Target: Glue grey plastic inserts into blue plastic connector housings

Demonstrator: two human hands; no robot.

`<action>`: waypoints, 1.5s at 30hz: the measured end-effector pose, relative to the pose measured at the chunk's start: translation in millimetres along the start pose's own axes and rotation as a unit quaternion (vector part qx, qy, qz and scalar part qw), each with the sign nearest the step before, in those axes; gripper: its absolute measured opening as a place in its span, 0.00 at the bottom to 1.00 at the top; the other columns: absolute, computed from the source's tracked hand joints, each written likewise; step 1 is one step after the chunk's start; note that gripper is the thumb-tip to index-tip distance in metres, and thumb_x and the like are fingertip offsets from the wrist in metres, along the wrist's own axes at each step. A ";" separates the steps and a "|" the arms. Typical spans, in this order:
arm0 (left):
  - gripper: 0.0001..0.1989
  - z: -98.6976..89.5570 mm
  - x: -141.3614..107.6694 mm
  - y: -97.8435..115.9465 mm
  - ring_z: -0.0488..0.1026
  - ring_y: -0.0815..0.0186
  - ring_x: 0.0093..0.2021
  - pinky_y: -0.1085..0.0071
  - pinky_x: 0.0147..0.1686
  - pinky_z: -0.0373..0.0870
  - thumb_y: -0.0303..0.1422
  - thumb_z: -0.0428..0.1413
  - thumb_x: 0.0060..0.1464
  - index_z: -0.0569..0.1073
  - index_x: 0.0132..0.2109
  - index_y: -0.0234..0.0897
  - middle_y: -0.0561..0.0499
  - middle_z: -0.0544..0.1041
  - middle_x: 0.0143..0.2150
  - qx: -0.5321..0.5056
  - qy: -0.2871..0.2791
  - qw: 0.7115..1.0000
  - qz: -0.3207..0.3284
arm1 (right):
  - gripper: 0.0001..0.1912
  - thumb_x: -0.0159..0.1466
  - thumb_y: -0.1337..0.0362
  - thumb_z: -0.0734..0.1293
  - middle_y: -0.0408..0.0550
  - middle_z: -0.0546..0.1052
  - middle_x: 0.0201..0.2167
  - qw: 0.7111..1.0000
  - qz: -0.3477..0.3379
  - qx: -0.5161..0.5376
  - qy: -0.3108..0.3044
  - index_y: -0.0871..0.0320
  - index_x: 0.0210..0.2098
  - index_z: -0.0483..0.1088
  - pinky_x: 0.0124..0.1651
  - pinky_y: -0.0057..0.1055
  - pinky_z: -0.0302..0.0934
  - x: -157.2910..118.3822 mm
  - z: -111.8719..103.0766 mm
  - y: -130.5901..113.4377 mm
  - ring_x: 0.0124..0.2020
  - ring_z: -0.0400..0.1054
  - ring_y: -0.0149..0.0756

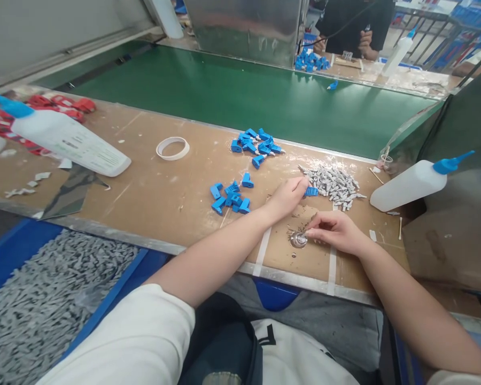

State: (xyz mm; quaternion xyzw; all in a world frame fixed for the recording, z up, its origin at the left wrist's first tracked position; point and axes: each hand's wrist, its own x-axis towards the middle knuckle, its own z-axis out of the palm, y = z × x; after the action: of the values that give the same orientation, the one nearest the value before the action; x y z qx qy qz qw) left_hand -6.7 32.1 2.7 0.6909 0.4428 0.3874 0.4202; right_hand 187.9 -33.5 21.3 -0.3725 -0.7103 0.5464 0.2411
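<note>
My left hand (291,193) is closed around a small blue plastic part (311,191), whose end sticks out past the fingertips beside a pile of small grey plastic pieces (332,184). Thumb and fingers of my right hand (336,231) pinch a small grey piece (303,234), its shape mostly covered. It is held at a round shiny metal dish (295,241) on the brown tabletop, with dark specks scattered around the dish. To the left of my left hand lie several loose blue parts (233,198). Farther back is another cluster of blue parts (253,142) with light tips.
White bottles with blue nozzles lean at right (409,184) and left (76,141). A tape ring (158,150) and red parts (84,105) lie leftward. Beyond runs a green belt (224,88); a person (353,27) works across it. A blue bin (124,275) holds grey pieces.
</note>
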 end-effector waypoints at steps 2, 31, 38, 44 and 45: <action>0.22 -0.6 -1.0 3.7 0.63 0.65 0.31 0.67 0.34 0.58 0.43 0.40 0.71 0.63 0.30 0.39 0.54 0.64 0.26 0.026 -0.002 1.000 -0.003 | 0.19 0.65 0.48 0.74 0.46 0.77 0.24 1.000 0.007 -0.011 0.000 0.60 0.33 0.78 0.26 0.26 0.59 -0.3 -0.3 -1.8 0.24 0.65 0.30; 0.22 2.3 -4.0 18.5 0.60 0.64 0.26 0.65 0.29 0.48 0.37 0.45 0.67 0.59 0.23 0.40 0.53 0.64 0.22 0.147 -0.001 0.986 -0.080 | 0.13 0.76 0.59 0.61 0.52 0.82 0.37 0.858 -0.180 -0.415 0.242 0.56 0.45 0.76 0.38 0.33 0.66 12.1 -17.9 15.3 0.36 0.76 0.39; 0.25 5.7 -7.6 28.9 0.71 0.58 0.31 0.64 0.31 0.53 0.40 0.41 0.72 0.67 0.27 0.39 0.46 0.76 0.29 0.266 -0.009 0.958 -0.102 | 0.18 0.77 0.63 0.56 0.48 0.72 0.25 0.826 -0.120 -0.513 0.201 0.56 0.30 0.63 0.31 0.31 0.48 12.9 -5.9 22.1 0.26 0.62 0.35; 0.26 9.7 -10.0 33.2 0.79 0.55 0.40 0.64 0.40 0.65 0.38 0.39 0.74 0.76 0.35 0.37 0.42 0.82 0.38 0.348 -0.051 0.931 -0.095 | 0.15 0.74 0.66 0.57 0.46 0.69 0.24 0.868 -0.104 -0.447 0.189 0.55 0.29 0.59 0.31 0.29 0.48 16.8 -5.4 33.4 0.26 0.59 0.35; 0.26 9.5 -9.9 33.0 0.79 0.55 0.41 0.64 0.41 0.66 0.38 0.38 0.74 0.77 0.36 0.37 0.41 0.82 0.39 0.348 -0.051 0.931 -0.098 | 0.15 0.73 0.67 0.57 0.45 0.68 0.24 0.872 -0.109 -0.439 0.187 0.55 0.28 0.59 0.32 0.28 0.48 17.3 -6.7 35.0 0.26 0.59 0.34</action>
State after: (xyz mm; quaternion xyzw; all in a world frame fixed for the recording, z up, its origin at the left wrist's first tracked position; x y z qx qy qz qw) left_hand 8.3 12.1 28.4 0.7655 0.5934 0.1304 0.2117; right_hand 191.8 -11.4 -11.3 -0.4557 -0.8547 0.0681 0.2391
